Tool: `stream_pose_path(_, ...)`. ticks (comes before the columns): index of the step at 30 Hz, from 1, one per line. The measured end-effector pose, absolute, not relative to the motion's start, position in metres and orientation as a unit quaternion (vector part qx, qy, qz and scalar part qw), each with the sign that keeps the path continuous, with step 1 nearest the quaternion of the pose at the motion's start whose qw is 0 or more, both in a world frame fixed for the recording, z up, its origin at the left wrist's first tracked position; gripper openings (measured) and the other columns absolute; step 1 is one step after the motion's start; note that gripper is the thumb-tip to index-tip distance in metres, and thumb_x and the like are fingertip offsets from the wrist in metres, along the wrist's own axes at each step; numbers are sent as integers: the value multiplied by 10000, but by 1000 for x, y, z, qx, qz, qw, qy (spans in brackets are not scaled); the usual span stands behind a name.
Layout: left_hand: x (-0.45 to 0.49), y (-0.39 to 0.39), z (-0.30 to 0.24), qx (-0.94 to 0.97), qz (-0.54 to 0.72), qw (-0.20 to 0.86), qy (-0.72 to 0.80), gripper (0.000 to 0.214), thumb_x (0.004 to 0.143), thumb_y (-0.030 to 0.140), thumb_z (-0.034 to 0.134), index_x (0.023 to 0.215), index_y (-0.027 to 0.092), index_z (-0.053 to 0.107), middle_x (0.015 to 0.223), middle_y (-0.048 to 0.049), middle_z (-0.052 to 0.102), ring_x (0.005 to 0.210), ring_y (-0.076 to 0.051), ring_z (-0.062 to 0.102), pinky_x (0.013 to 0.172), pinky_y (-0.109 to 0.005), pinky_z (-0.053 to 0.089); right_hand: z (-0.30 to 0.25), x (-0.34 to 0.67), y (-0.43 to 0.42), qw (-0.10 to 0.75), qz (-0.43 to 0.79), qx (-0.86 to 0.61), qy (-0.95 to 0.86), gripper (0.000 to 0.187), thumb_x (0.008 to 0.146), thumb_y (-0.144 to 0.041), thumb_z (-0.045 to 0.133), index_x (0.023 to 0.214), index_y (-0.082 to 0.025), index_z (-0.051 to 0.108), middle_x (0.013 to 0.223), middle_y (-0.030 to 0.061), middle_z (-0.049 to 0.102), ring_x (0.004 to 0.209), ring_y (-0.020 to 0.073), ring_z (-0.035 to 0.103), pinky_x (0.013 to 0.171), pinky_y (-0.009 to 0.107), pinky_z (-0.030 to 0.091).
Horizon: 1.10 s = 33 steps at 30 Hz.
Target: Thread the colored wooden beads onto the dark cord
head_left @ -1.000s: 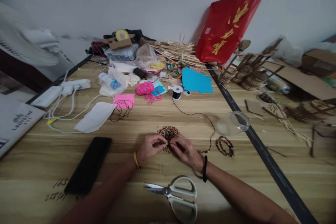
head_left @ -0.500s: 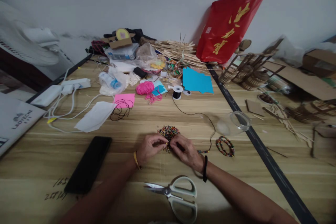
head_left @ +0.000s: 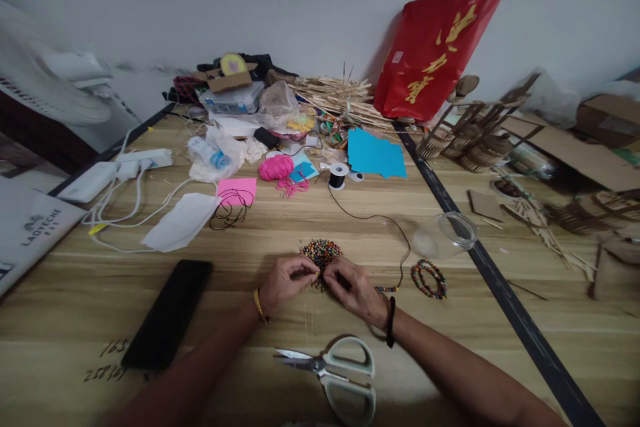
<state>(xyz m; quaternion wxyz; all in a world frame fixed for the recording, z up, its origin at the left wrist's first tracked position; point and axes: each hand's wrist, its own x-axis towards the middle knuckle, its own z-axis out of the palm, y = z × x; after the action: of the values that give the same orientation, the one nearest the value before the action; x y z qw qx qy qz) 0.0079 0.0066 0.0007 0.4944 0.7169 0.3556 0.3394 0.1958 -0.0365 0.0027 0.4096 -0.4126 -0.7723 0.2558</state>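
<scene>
While the bead pile (head_left: 321, 252) is sitting on the table (head_left: 300, 220), the left hand (head_left: 286, 283) and the right hand (head_left: 354, 288) are resting fingertip to fingertip at its near edge, both pinching shut on something too small to tell, with scissors (head_left: 336, 373) lying nearby.

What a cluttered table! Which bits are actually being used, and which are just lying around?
In use: left hand, right hand, bead pile, black cord, spool.
Lying about: scissors, phone, pink yarn, blue paper, red bag, face mask.
</scene>
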Motion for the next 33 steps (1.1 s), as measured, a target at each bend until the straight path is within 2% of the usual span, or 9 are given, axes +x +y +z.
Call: stream_pose_path(33,8,6,2,710,343,501,356,75,723,164,635,754,109,675,758,-69,696,688,-132,639,660,-211,515,-1,198,-35,409,262,-409,-773,129,931,-223,469,875,-179,577,784,54,601,711,151,553,649,264,449)
